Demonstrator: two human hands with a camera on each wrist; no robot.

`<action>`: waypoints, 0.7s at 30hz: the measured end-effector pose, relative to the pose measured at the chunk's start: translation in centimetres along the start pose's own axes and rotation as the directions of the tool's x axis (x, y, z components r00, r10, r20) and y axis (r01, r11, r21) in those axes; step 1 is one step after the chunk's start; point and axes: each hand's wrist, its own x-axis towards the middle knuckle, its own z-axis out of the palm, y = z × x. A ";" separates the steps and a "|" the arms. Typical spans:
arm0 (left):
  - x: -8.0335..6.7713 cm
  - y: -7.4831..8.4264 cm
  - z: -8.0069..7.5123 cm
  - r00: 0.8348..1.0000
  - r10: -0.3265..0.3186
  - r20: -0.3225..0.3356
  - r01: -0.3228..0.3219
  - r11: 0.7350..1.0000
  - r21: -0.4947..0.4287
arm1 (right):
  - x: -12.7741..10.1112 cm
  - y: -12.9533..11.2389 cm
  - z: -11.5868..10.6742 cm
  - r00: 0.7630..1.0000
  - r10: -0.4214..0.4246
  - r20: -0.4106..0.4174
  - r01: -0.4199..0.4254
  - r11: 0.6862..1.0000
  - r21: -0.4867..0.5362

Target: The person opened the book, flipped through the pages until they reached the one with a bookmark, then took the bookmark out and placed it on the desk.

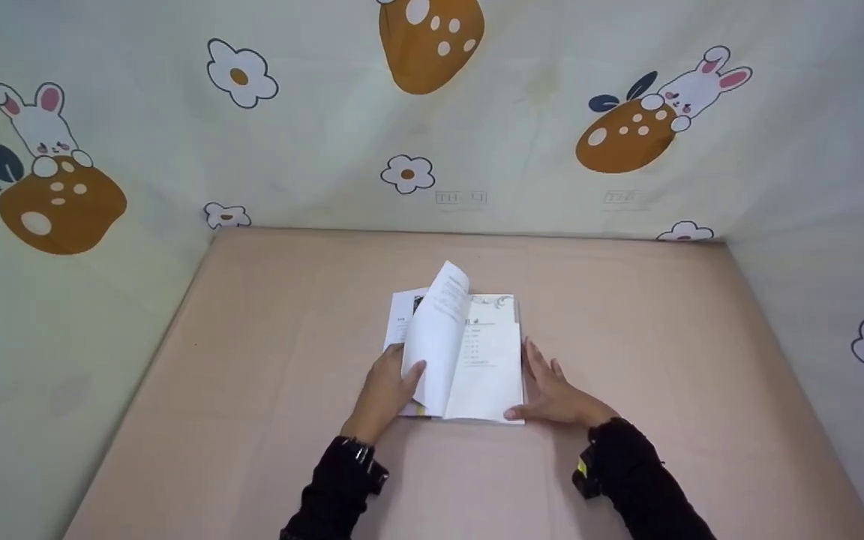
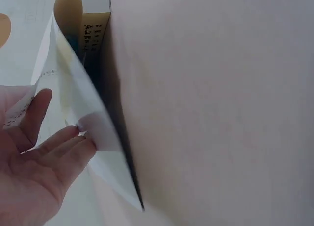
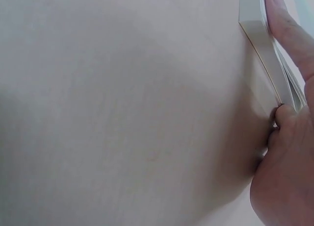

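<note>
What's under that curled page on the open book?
Under the raised page, the left part of a printed sheet shows, with some of a dark patch near its top. Most of the rest is covered by the raised page and the left hand.

The head camera looks forward and down over the pinkish-beige cloth-covered desk (image 1: 252,322), far enough off to show its far edge and both far corners. The left-wrist view looks sideways from close by the bare left hand (image 2: 44,172), sharing the lifted white printed page (image 2: 86,101) with the head view. The right-wrist view, also close, catches the thick white-paged paperback book (image 3: 270,54) at its upper right.
</note>
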 end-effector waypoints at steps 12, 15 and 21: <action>-1.1 0.0 -0.7 0.989 -0.137 -0.062 0.150 0.916 0.371 | 0.1 0.0 -0.3 1.000 0.009 -0.009 -0.010 1.000 -0.015; -1.0 0.0 -0.5 0.988 -0.143 -0.062 0.155 0.901 0.405 | 0.1 0.1 -0.1 1.000 0.016 -0.004 -0.017 1.000 -0.014; -0.8 0.2 -0.5 0.996 -0.076 -0.043 0.087 0.885 0.458 | 0.1 0.1 0.2 1.000 0.009 -0.002 -0.009 1.000 -0.004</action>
